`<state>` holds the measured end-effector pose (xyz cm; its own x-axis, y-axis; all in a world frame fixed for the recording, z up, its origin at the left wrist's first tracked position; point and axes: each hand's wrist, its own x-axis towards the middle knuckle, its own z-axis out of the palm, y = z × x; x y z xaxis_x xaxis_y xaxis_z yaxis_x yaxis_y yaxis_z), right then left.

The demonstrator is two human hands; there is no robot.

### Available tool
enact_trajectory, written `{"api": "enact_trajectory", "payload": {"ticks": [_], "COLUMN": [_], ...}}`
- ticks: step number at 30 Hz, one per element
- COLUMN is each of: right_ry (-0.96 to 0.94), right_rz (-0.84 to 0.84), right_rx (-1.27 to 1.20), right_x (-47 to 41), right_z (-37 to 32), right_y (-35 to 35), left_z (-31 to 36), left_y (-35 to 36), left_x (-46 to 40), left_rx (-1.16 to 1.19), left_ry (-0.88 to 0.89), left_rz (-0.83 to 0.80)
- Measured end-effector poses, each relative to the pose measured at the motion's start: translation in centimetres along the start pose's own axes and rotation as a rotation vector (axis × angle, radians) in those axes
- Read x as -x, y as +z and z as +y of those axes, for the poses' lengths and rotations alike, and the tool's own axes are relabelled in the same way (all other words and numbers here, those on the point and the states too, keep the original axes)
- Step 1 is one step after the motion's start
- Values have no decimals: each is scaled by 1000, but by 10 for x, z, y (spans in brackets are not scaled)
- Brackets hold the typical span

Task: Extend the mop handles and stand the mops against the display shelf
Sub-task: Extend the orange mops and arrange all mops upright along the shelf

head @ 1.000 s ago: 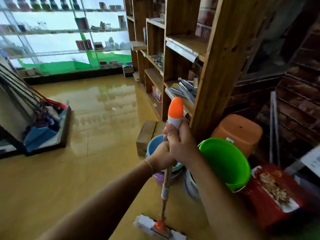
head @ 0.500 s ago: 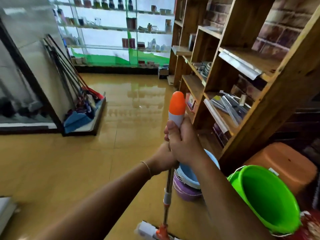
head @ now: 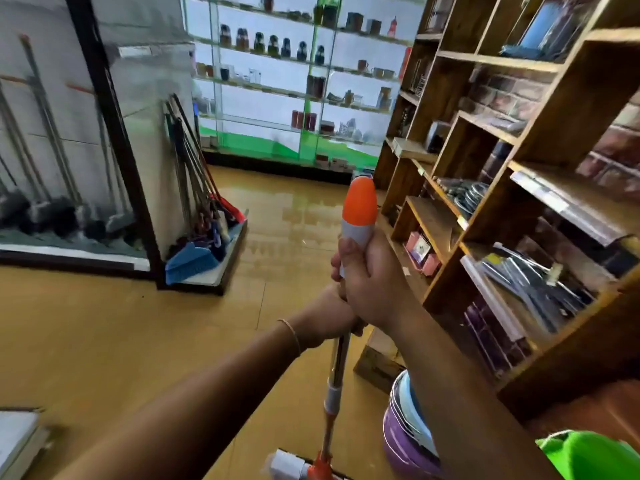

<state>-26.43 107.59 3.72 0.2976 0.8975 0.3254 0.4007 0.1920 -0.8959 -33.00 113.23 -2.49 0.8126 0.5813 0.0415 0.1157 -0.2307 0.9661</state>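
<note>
I hold one mop upright in front of me. Its orange-tipped white grip (head: 358, 209) rises above my right hand (head: 370, 282), which is closed round the grip. My left hand (head: 325, 315) is closed round the metal handle (head: 338, 362) just below. The white mop head (head: 294, 466) rests on the floor at the bottom edge. A grey and orange collar (head: 332, 400) sits partway down the handle. Several other mops and brooms (head: 204, 199) lean against the black-framed display shelf (head: 114, 133) on the left.
A tall wooden shelf unit (head: 512, 188) with goods stands close on the right. Stacked purple and blue basins (head: 405, 434) and a green bucket (head: 588, 455) sit on the floor beside it. A cardboard box (head: 377, 358) lies by the shelf base. Glass shelves (head: 294, 84) line the far wall.
My view has swung left and upward, so the display shelf with leaning mops now shows larger. Both hands keep the same grip on the mop.
</note>
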Motion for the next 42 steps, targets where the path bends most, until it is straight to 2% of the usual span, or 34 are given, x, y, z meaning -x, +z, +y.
{"api": "enact_trajectory", "payload": {"ticks": [6, 16, 20, 25, 33, 42], "right_ry": [-75, -191, -254, -223, -251, -301], "right_rz": [-70, -300, -337, -383, -575, -687], "right_rx": [-56, -147, -159, -242, -396, -399], "right_x": [-58, -150, -201, -276, -386, -461], "right_z": [-26, -34, -25, -8, 21, 27], "right_y": [53, 123, 145, 170, 192, 252], "left_z": [6, -6, -15, -22, -40, -74], "left_y": [-79, -188, -229, -277, -352, -435], "left_x": [-2, -17, -41, -85, -155, -187], "left_rx": [-84, -151, -127, -136, -77, -307], "left_ry": [0, -37, -38, -77, -167, -217], "left_rz": [110, 303, 378, 477, 552, 693]}}
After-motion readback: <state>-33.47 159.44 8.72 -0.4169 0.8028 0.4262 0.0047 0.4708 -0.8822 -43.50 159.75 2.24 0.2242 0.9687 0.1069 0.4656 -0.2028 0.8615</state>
